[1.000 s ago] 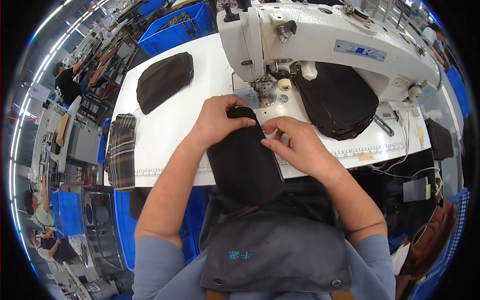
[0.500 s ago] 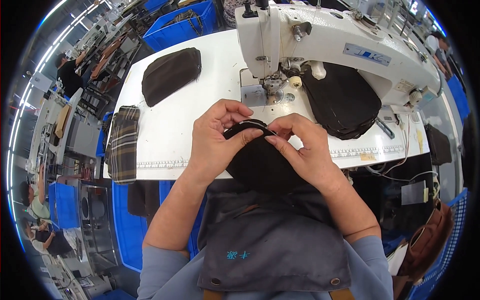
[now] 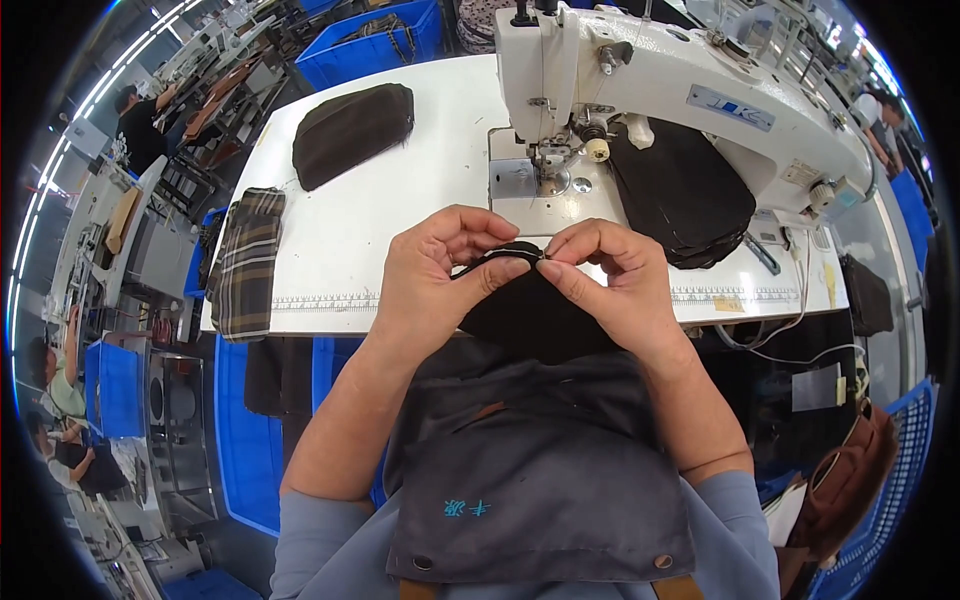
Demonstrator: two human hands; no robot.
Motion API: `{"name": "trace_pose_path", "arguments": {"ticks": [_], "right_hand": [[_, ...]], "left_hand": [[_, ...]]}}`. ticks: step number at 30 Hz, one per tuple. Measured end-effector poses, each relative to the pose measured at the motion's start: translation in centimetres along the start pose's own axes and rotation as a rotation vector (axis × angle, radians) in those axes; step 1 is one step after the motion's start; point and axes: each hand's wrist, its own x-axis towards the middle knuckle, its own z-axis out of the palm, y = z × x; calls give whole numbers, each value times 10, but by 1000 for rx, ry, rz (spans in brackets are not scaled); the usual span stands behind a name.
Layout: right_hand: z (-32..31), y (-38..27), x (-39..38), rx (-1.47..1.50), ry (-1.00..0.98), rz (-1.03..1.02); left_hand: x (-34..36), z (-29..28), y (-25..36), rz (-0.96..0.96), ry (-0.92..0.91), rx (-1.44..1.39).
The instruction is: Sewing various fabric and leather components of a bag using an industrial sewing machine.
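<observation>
A black fabric piece [image 3: 540, 315] hangs between my hands in front of the table's near edge. Its top edge shows thin layers with a pale line along them. My left hand [image 3: 430, 280] pinches that edge between thumb and fingers. Close beside it, my right hand [image 3: 625, 285] grips the same edge with thumb and forefinger. Just beyond the hands stands a white sewing machine [image 3: 535, 90], its needle area apart from the fabric. Under the machine's arm lies a stack of dark fabric pieces [image 3: 685, 195].
A dark brown fabric piece [image 3: 352, 137] lies at the table's far left. Plaid fabric [image 3: 245, 270] drapes over the left edge. Small snips [image 3: 763, 254] lie right of the stack. Blue bins [image 3: 245, 430] stand below the table and behind it. Other people work at the far left and right.
The view has shifted slightly. Both hands keep their pinch on the black fabric, and its top edge now sits a little differently between the thumbs, with the fingertips drawn closer along it.
</observation>
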Motion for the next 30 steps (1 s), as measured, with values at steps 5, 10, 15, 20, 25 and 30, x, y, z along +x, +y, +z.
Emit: {"name": "trace_pose_path", "arguments": {"ticks": [5, 10, 15, 20, 25, 30], "right_hand": [[6, -2, -1, 50, 12, 46], [10, -1, 0, 62, 8, 54], [13, 0, 1, 96, 23, 56], [11, -1, 0, 101, 31, 87], [9, 2, 0, 111, 34, 118], [7, 6, 1, 90, 53, 100]], "left_hand": [[-8, -11, 3, -191, 16, -67], [-14, -9, 6, -162, 74, -50], [-13, -10, 4, -141, 87, -28], [-8, -10, 8, -174, 52, -21], [-2, -12, 7, -227, 31, -74], [1, -7, 6, -234, 31, -121]]}}
